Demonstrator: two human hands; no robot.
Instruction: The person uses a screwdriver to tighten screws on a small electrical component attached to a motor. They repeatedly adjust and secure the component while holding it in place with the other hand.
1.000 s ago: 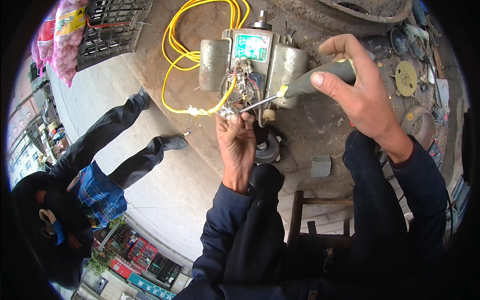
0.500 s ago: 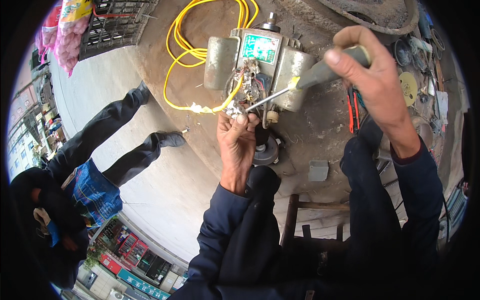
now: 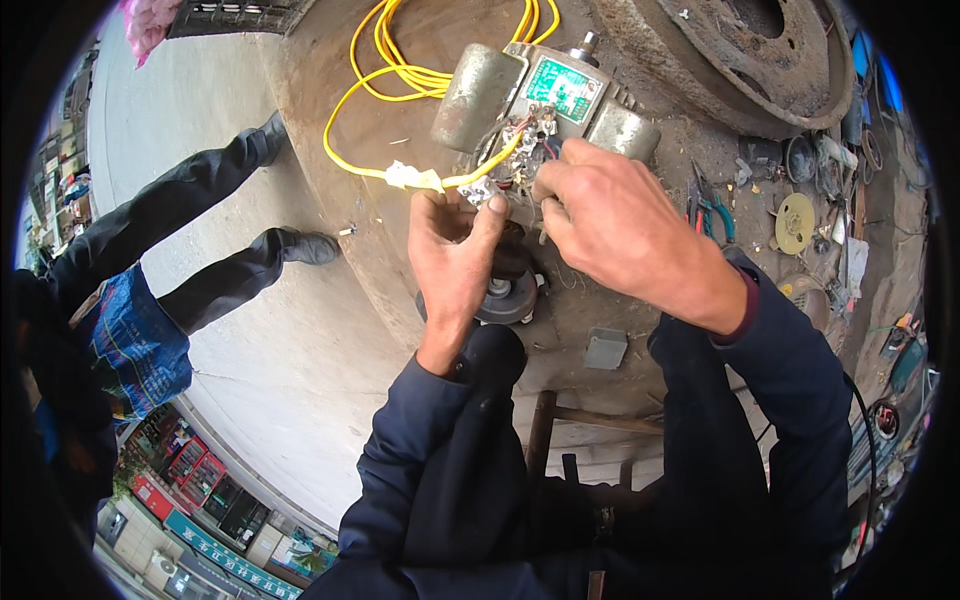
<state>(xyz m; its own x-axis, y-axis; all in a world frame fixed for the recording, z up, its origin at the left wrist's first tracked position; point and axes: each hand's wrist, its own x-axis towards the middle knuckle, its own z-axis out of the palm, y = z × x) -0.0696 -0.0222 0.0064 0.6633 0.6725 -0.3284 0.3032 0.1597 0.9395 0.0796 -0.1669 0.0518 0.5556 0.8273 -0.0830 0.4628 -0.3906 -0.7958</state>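
A grey electric motor (image 3: 606,92) with a green label lies on the ground, its wiring box uncovered and crowded with wires (image 3: 522,160). Into this box runs a yellow cable (image 3: 345,158), wrapped in white tape (image 3: 412,177) near my fingers. My left hand (image 3: 452,262) pinches a small whitish piece (image 3: 481,189) at the box's near edge, between thumb and fingers. Curled in at the right side of the wiring, my right hand (image 3: 640,235) has its fingertips close together; what they grip is hidden. No screwdriver shows in it.
Pliers (image 3: 722,216) lie right of my right hand. A rusty wheel rim (image 3: 800,105) stands at the far right, near a yellow disc (image 3: 794,222) and scattered parts. A small grey plate (image 3: 606,348) lies before my knees. Another person's legs (image 3: 190,200) are at left.
The screwdriver that my right hand held is out of sight, and that hand has come down left to the wiring. The motor appears turned slightly in view. My left hand keeps its pinch.
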